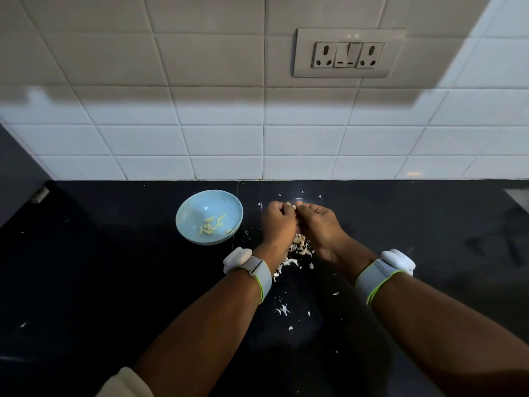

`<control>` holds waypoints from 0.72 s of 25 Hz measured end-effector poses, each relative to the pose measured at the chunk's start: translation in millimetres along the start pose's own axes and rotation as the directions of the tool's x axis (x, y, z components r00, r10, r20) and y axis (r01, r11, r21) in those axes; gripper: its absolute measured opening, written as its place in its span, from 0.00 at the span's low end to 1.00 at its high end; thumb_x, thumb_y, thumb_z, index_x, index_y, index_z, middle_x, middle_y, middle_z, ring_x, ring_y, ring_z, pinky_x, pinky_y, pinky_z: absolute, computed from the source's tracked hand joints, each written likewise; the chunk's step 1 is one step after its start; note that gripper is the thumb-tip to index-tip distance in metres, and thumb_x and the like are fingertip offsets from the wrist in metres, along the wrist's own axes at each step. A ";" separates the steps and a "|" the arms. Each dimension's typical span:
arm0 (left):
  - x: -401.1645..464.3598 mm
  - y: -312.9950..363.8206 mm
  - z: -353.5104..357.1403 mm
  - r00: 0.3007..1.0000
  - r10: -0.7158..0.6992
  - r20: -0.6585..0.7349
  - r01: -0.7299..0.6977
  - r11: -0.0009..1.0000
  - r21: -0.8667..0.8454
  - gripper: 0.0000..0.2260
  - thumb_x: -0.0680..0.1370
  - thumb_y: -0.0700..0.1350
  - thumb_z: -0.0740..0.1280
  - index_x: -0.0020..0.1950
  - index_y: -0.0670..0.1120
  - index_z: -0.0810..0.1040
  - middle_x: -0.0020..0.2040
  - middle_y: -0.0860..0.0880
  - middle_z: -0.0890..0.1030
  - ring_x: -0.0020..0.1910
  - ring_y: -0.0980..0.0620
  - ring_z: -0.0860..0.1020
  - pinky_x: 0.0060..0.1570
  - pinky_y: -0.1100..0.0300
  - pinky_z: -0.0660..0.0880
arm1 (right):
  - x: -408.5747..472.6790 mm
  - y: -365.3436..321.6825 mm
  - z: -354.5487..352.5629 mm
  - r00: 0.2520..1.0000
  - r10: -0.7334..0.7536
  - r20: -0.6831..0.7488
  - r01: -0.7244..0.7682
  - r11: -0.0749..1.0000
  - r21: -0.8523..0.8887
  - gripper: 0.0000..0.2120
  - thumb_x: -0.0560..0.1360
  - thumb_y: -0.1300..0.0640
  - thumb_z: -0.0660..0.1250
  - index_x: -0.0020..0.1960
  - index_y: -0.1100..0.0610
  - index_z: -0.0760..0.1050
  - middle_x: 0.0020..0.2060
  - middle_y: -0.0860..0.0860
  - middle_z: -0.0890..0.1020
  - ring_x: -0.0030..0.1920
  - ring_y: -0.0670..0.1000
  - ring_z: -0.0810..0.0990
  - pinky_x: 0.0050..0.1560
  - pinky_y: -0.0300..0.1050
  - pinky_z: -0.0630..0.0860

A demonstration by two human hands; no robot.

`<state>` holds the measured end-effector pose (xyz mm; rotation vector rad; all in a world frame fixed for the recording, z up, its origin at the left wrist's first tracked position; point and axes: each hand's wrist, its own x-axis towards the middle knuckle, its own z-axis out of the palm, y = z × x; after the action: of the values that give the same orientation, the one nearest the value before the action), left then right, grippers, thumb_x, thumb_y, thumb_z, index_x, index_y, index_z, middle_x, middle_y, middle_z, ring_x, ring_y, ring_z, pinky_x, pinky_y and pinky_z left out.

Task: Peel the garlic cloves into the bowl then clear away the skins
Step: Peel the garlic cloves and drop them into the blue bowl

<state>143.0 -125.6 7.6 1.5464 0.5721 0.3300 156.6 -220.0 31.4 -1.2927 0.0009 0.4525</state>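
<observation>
Both hands meet over the black bench [114,282], a little in from its back edge where the tiled wall begins, and the garlic clove [294,207] sits right between them: the left hand [279,222] and the right hand [320,222] each have their fingers curled in on it, pinching the small pale piece at the tips, so neither hand is free. Only a sliver of the clove shows between the knuckles, and its long axis cannot be told from here. The relation that matters for the coming move is sideways: the blue bowl [186,207] stands just to the left of the left hand, near it but apart, nearer the back edge than the front, with several peeled cloves [210,224] already lying in its bottom. So once the skin is off, the left hand looks the nearer one to carry the clove across and drop it in, a short move leftward. The skins [300,246] lie in a loose heap on the bench directly under and behind the wrists, with smaller flakes scattered toward the front edge and a few by the back edge; judging from that, clearing has not begun and peeling is the step in hand.
</observation>
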 end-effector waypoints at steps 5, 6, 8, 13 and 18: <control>-4.2 8.5 -3.5 1.000 0.017 -0.021 -0.013 0.988 0.155 0.13 0.83 0.45 0.59 0.40 0.44 0.73 0.37 0.45 0.79 0.38 0.43 0.79 0.36 0.56 0.76 | 1.4 -0.1 -3.8 0.998 0.049 -0.031 -0.045 0.993 0.106 0.05 0.82 0.60 0.67 0.50 0.62 0.78 0.36 0.53 0.83 0.32 0.47 0.80 0.33 0.39 0.77; -4.3 6.5 -4.3 0.999 0.019 -0.031 -0.013 0.983 0.183 0.15 0.83 0.45 0.59 0.37 0.45 0.71 0.35 0.46 0.77 0.36 0.43 0.76 0.35 0.56 0.71 | 2.9 -0.7 -6.6 0.997 0.064 -0.049 -0.056 0.989 0.139 0.04 0.82 0.60 0.67 0.51 0.61 0.78 0.38 0.53 0.84 0.33 0.47 0.80 0.33 0.39 0.77; -3.5 -1.6 -7.9 0.999 0.021 -0.037 -0.011 0.970 0.244 0.20 0.83 0.48 0.62 0.32 0.46 0.68 0.30 0.48 0.72 0.33 0.45 0.71 0.35 0.54 0.65 | 5.9 -0.9 -12.4 0.995 0.064 -0.081 -0.051 0.986 0.158 0.02 0.82 0.62 0.67 0.52 0.61 0.77 0.40 0.54 0.83 0.34 0.47 0.81 0.33 0.38 0.77; -1.4 -8.3 -12.6 0.999 0.030 -0.015 -0.026 0.965 0.262 0.08 0.81 0.49 0.67 0.51 0.47 0.83 0.41 0.46 0.84 0.41 0.45 0.80 0.43 0.52 0.77 | 5.1 1.2 -18.0 0.996 0.035 -0.076 -0.029 0.997 0.076 0.05 0.81 0.64 0.68 0.55 0.64 0.79 0.39 0.54 0.81 0.35 0.46 0.81 0.36 0.37 0.79; -3.5 -2.3 -12.8 0.999 0.026 -0.042 -0.013 0.960 0.280 0.23 0.81 0.57 0.66 0.32 0.44 0.73 0.31 0.47 0.78 0.30 0.49 0.72 0.33 0.53 0.70 | 2.0 3.0 -16.2 0.998 0.027 -0.064 -0.029 0.999 -0.031 0.13 0.84 0.55 0.65 0.42 0.58 0.74 0.30 0.53 0.74 0.28 0.49 0.70 0.30 0.42 0.68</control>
<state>132.9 -116.8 6.7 1.8218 0.6611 0.3091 161.5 -233.7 23.5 -1.3397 0.0656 0.4362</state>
